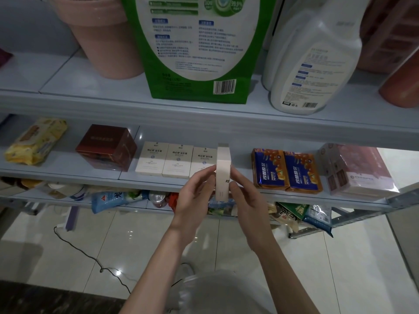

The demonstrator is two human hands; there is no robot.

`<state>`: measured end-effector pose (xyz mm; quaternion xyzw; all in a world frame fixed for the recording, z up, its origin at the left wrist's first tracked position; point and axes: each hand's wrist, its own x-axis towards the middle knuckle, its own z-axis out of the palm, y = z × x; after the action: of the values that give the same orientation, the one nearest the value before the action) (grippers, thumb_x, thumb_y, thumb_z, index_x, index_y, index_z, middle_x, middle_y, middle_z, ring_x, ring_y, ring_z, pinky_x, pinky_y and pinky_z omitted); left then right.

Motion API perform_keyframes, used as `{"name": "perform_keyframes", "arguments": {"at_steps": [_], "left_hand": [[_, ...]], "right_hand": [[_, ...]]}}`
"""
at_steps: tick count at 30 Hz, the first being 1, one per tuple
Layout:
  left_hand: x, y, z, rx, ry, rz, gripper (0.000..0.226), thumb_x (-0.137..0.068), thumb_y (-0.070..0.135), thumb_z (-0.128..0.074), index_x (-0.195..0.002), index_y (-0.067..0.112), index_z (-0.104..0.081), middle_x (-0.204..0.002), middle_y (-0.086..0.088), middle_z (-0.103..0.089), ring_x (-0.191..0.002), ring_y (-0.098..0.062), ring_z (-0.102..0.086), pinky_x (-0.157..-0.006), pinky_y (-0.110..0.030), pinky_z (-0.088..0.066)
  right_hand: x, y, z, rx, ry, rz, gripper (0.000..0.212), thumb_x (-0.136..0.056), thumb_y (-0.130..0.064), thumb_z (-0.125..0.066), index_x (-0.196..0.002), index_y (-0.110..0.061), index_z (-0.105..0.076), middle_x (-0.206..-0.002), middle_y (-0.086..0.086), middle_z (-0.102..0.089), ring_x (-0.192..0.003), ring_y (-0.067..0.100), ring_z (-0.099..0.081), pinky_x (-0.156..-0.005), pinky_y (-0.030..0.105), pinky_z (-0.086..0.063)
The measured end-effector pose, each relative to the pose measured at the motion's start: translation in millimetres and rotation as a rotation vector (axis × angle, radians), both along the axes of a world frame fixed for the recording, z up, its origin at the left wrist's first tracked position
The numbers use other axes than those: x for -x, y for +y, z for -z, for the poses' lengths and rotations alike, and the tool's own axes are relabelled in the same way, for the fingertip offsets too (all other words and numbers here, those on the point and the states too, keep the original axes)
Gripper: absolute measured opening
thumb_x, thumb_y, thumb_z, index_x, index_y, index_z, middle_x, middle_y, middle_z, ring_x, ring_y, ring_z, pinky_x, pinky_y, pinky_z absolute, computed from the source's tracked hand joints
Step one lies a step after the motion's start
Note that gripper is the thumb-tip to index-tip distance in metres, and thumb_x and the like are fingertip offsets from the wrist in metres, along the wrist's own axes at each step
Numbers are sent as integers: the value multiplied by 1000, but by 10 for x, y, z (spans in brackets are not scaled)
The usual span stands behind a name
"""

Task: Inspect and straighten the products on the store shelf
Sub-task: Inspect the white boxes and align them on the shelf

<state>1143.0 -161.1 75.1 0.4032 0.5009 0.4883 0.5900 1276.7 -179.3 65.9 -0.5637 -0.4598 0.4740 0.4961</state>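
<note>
Both hands held one slim white box [223,171] upright in the air, just in front of the middle shelf [68,173]. The left hand [197,196] pinched its left side with curled fingers. The right hand [244,200] gripped its right side the same way. The box was turned with its thin edge facing the person. On the shelf behind it stood three matching white boxes [178,160] in a row, side by side. To the right sat two blue and orange boxes [286,172]. A dark red box [106,147] sat to the left.
</note>
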Motion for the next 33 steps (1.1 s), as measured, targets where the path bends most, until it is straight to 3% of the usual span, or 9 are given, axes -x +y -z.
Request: {"name": "perform_keyframes", "arguments": {"at_steps": [3, 5, 9, 13, 16, 21, 25, 28, 33], "left_hand": [[10, 11, 23, 18, -29, -22, 28, -105, 22, -50, -124, 9, -65, -118, -8, -72, -112, -24, -69, -92, -35, -58], [12, 16, 11, 50, -76, -27, 39, -103, 33, -49, -122, 2, -62, -115, -12, -73, -109, -29, -70, -93, -40, -58], [2, 20, 17, 65, -61, -50, 21, -101, 24, -58, -116, 11, -64, -94, 11, -76, -91, -9, -71, -78, -22, -58], [-1, -3, -20, 63, -49, 46, 28, -102, 15, -58, -128, 22, -66, -115, 10, -75, -107, -7, -70, -86, -21, -57], [23, 5, -6, 47, -2, 46, 32, -101, 10, -58, -129, 24, -67, -118, 8, -73, -111, -8, -68, -87, -23, -57], [33, 6, -7, 83, -19, 4, 32, -103, 3, -50, -124, 15, -70, -115, -1, -75, -109, -19, -70, -85, -29, -59], [22, 14, -24, 62, -40, 3, 32, -104, 29, -49, -126, 14, -68, -122, -1, -72, -117, -20, -67, -98, -43, -55], [-12, 6, -53, 54, -43, 37, 41, -94, 38, -55, -130, 20, -65, -117, 6, -75, -111, -15, -69, -92, -34, -59], [-8, 12, -50, 33, -64, 13, 28, -102, 16, -55, -127, 17, -66, -113, 11, -75, -107, -5, -70, -83, -18, -55]], "right_hand": [[-24, -7, 21, 1, 11, -20, 33, -103, -17, -56, -127, -39, -65, -130, -8, -65, -111, 0, -64, -81, 15, -55], [-29, -11, 28, 3, 30, -14, 30, -102, -15, -58, -122, -34, -67, -124, -16, -68, -113, -1, -64, -81, 13, -54], [-6, -9, -1, 5, 81, 10, 27, -96, -35, -59, -121, -29, -67, -116, -22, -71, -110, 1, -68, -81, 14, -55], [-6, 4, 34, -6, 68, 12, 43, -95, -40, -58, -137, -35, -58, -136, -9, -62, -120, 9, -65, -86, 25, -59], [-41, 9, 81, -20, 11, -11, 40, -101, -26, -62, -140, -33, -58, -142, -9, -60, -125, 8, -62, -93, 25, -58], [-65, 10, 109, -15, 13, -14, 39, -100, -4, -60, -129, -29, -63, -132, -16, -64, -122, -1, -60, -88, 18, -56], [-60, 22, 111, 9, 116, 31, 28, -106, -31, -52, -131, -25, -62, -125, -12, -67, -118, 11, -65, -88, 30, -59], [-35, 25, 66, 21, 102, 37, 40, -101, -51, -54, -135, -31, -61, -132, -9, -65, -121, 14, -64, -94, 37, -58], [-46, 18, 35, -31, 128, 24, 37, -96, -39, -55, -128, -25, -66, -123, -13, -71, -117, 6, -66, -88, 16, -54]]}}
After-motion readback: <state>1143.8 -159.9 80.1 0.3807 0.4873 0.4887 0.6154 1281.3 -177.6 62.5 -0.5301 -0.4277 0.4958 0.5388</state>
